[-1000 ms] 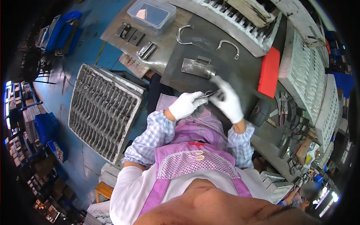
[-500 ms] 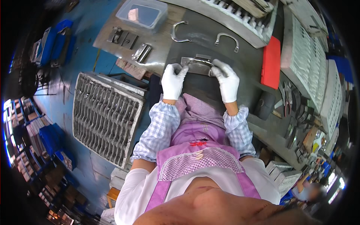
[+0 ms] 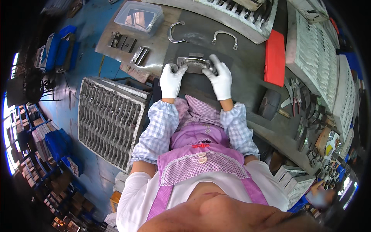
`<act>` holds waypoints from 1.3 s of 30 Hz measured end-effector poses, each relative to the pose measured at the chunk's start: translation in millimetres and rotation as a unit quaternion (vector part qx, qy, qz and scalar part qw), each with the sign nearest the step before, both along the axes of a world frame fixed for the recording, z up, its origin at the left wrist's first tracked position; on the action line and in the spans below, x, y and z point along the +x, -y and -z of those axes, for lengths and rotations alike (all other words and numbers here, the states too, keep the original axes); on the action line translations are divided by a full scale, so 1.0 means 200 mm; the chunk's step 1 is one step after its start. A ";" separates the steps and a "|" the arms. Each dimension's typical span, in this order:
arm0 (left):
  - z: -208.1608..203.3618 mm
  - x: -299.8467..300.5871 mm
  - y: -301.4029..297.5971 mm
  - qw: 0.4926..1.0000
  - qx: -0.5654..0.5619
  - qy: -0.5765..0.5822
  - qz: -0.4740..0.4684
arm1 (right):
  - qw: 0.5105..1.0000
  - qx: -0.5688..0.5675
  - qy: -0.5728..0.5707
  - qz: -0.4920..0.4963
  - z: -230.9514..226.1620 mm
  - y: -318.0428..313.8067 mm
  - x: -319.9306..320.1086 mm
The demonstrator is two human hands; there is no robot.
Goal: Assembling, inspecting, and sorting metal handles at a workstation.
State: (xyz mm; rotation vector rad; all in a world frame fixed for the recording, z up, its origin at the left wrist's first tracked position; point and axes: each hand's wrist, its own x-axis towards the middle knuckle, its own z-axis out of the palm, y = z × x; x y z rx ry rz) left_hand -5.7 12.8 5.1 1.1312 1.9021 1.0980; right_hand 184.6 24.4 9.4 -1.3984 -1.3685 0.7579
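On the dark work surface in front of me lies a flat metal block with a curved, shiny metal piece along it. My left hand, in a white glove, grips the left end of the block, thumb at its near corner and fingers curled. My right hand, gloved too, is around the right end; its thumb presses the near corner while the index finger is raised at the far side. Beyond the block lie two curved metal handles, one to the left and one to the right.
A clear plastic box and small metal blocks are at the far left. To the right are a red case, a dark mallet head, pliers and white foam trays. A tray of metal parts stands at my left.
My right index finger has lifted off the block's end and straightened. Both hands remain at the block. The whole view has shifted slightly, moving the scene left and up.
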 end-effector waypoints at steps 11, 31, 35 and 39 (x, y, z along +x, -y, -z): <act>-0.10 -0.06 0.45 0.734 -0.066 0.676 -0.015 | 0.929 0.023 0.326 0.172 -0.29 0.55 1.11; -0.24 -0.04 0.09 0.851 0.126 -0.198 0.471 | 0.850 -0.174 -0.494 -0.058 -0.53 0.38 0.51; -0.20 -0.12 0.13 0.847 0.100 -0.222 0.472 | 0.908 -0.068 0.405 -0.084 -0.58 0.61 0.82; -0.26 0.00 0.22 0.935 0.033 -0.155 0.319 | 0.817 0.001 0.577 -0.001 -0.74 0.59 0.78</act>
